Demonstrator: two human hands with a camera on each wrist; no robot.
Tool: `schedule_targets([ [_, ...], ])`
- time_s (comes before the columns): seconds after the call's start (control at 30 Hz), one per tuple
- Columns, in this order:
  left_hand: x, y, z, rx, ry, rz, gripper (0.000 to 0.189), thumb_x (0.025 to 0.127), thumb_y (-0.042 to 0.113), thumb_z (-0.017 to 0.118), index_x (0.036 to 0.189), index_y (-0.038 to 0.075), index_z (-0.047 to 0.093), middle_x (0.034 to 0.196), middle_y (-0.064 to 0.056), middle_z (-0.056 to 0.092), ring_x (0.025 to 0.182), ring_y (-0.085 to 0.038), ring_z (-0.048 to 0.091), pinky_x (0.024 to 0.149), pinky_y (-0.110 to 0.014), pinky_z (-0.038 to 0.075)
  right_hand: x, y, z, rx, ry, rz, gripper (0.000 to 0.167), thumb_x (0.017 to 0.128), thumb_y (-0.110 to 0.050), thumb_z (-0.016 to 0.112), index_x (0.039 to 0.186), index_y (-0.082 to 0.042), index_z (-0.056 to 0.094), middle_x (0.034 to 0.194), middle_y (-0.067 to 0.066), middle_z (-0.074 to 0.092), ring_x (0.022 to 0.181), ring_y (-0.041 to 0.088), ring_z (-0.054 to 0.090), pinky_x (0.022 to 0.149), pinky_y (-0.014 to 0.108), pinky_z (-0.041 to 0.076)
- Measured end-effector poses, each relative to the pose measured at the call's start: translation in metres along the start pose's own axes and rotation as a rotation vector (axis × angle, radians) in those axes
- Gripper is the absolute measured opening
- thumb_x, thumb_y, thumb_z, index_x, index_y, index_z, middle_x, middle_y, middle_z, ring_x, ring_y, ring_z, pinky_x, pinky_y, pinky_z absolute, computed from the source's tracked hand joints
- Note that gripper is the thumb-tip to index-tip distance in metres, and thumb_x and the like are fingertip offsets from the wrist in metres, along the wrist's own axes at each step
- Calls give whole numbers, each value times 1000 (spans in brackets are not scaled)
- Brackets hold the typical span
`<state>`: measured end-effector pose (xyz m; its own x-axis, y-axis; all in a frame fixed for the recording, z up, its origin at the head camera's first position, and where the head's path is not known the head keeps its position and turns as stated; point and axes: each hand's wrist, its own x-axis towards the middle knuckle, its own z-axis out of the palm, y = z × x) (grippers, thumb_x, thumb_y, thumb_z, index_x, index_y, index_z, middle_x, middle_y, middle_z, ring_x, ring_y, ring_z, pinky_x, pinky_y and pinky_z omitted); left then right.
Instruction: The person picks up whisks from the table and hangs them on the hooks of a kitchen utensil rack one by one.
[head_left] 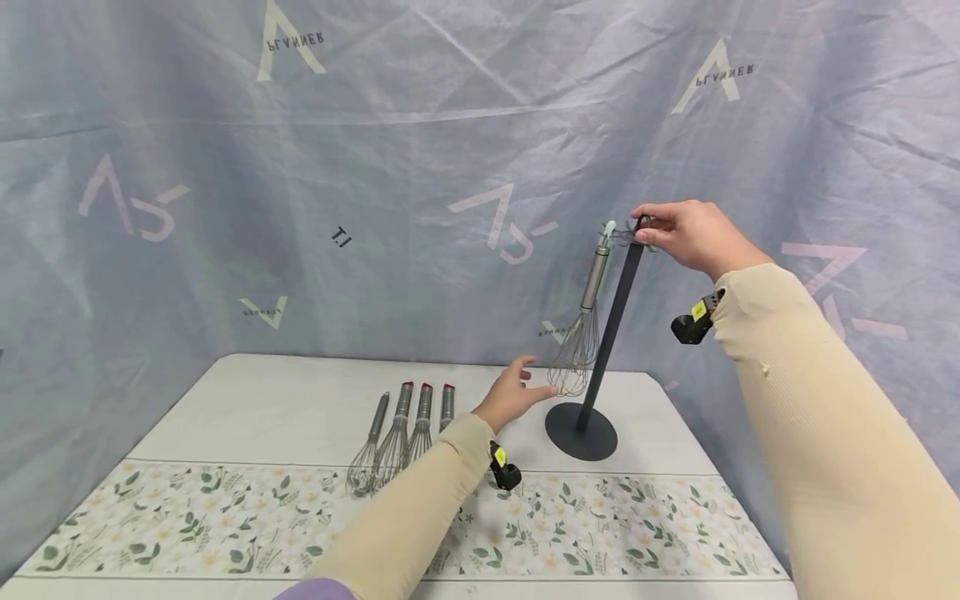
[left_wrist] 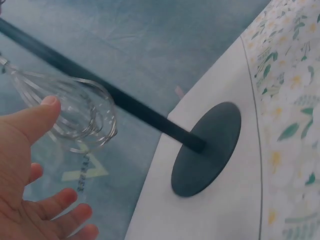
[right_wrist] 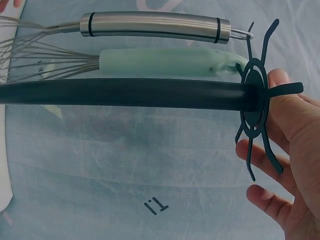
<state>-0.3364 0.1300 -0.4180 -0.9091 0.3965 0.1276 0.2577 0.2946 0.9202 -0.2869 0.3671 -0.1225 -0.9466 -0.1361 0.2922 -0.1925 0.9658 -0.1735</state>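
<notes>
A black rack stand (head_left: 615, 325) with a round base (head_left: 581, 432) and a ring of curved hooks (right_wrist: 272, 35) rises at the right of the table. My right hand (head_left: 693, 237) pinches its top. Two whisks hang from the hooks: one with a steel handle (right_wrist: 155, 27), one with a pale green handle (right_wrist: 165, 62). Beside their wire loops (left_wrist: 82, 112) is my left hand (head_left: 513, 393), thumb and fingers spread, holding nothing. The thumb overlaps the wires in the left wrist view; whether it touches them I cannot tell.
Several metal whisks (head_left: 406, 404) lie side by side on the white table (head_left: 277, 400), left of the stand and partly behind my left forearm. A floral band (head_left: 225, 517) crosses the table's front. Grey printed cloth (head_left: 405, 183) hangs behind.
</notes>
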Motion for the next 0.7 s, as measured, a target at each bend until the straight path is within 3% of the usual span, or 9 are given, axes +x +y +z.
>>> schedule_targets([
  [0.17,-12,-10,-26,3,22,13,76,93,42,74,155,16,38,142,-20,51,127,-36,54,100,-52,48,0,1,-2,-2,-3,-8,52,105,-38,56,150,-14,50,131,22,64,119,43,57,93,59,44],
  [0.43,-40,-32,-90,21,131,-35,75,93,38,74,155,15,38,141,-19,52,130,-39,52,102,-55,46,0,-1,-3,-25,3,-39,50,105,-36,57,147,-11,52,128,23,65,114,43,60,91,58,45],
  [0.7,-63,-57,-147,-45,318,-26,66,96,27,72,151,8,42,137,-23,54,129,-40,51,104,-54,44,2,0,-2,-36,5,-45,51,105,-38,56,146,-10,53,127,24,66,113,45,59,90,59,45],
])
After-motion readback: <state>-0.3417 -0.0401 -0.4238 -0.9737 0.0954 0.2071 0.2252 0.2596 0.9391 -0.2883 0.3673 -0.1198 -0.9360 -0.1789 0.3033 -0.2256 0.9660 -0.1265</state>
